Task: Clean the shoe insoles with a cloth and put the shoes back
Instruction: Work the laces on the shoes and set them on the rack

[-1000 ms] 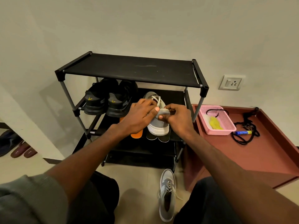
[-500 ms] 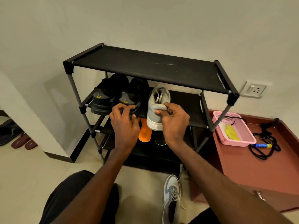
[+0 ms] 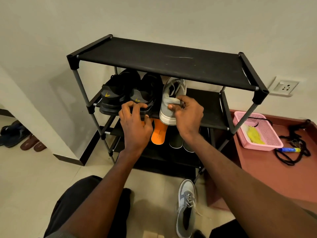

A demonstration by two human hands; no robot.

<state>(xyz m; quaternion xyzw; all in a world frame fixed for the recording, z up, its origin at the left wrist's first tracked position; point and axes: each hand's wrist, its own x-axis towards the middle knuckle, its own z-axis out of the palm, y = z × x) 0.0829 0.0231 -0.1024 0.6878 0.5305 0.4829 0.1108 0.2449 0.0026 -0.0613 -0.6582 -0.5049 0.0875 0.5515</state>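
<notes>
- Presently, head view: black shoe rack (image 3: pixel 164 64) with a bare top shelf, standing against a pale wall.
- Middle shelf, left to right: two black sneakers (image 3: pixel 130 93) with yellow heel marks, heels outward; one grey shoe (image 3: pixel 171 100) with a white sole, heel overhanging the shelf's front edge, just beside the right-hand black sneaker.
- Right hand (image 3: pixel 187 115): thumb and curled fingers pinch the heel collar of the grey shoe.
- Left hand (image 3: pixel 135 124): fingers curled over the heel of the right-hand black sneaker, touching it; thumb below the shelf edge.
- Lower shelf: orange insole (image 3: pixel 158 134) lying flat, partly hidden behind the left hand; two dark insoles (image 3: pixel 180 143) beside it, to its right.
- Floor, front of rack: second grey shoe (image 3: pixel 186 208), laced, toe toward the rack, between the person's knees.
- Right of rack: reddish-brown low platform (image 3: pixel 267 177) bearing a pink basket (image 3: pixel 272 145) with a yellow cloth (image 3: pixel 253 137) inside; black cord (image 3: pixel 291 152) and a blue-and-yellow tube (image 3: pixel 288 149) just beside the basket.
- Wall socket (image 3: pixel 283 86) above the platform.
- Far left floor: dark and brown footwear (image 3: pixel 20 136), well apart from the rack.
</notes>
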